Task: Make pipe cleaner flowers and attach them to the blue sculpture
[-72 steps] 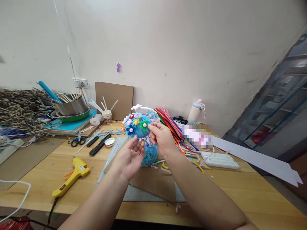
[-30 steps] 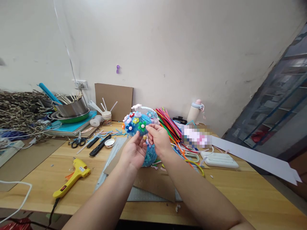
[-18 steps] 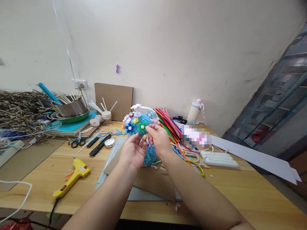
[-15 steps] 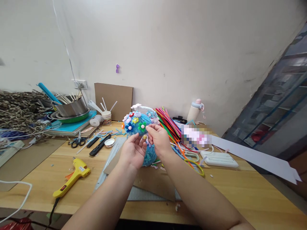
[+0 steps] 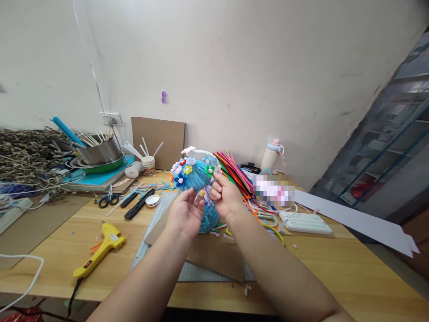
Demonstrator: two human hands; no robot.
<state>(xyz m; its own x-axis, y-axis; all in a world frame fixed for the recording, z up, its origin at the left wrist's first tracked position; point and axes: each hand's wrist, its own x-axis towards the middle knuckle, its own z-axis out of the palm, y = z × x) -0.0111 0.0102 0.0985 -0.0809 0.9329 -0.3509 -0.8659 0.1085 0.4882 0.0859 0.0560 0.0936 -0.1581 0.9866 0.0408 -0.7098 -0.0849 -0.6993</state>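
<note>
A blue yarn-wrapped craft piece (image 5: 196, 176) studded with small coloured flowers and topped by a white fuzzy handle stands on the wooden table (image 5: 351, 268) in front of me. My left hand (image 5: 183, 213) is closed, its fingertips pinching a tiny yellow bead-like piece (image 5: 202, 193) next to the craft. My right hand (image 5: 225, 197) is closed too, fingers pressed on the craft's right side by a green flower. A flat cardboard sheet (image 5: 214, 255) lies under the craft.
A yellow glue gun (image 5: 100, 247) lies at the front left. Scissors (image 5: 109, 198), a black utility knife (image 5: 139, 203), a metal pot (image 5: 98, 151), a fan of coloured pipe cleaners (image 5: 234, 172), a white flat box (image 5: 306, 222) and a water bottle (image 5: 271, 156) lie around.
The craft has turned: the green flower has moved from the front to the upper right, under my right fingers. My left hand has closed up on the small yellow piece.
</note>
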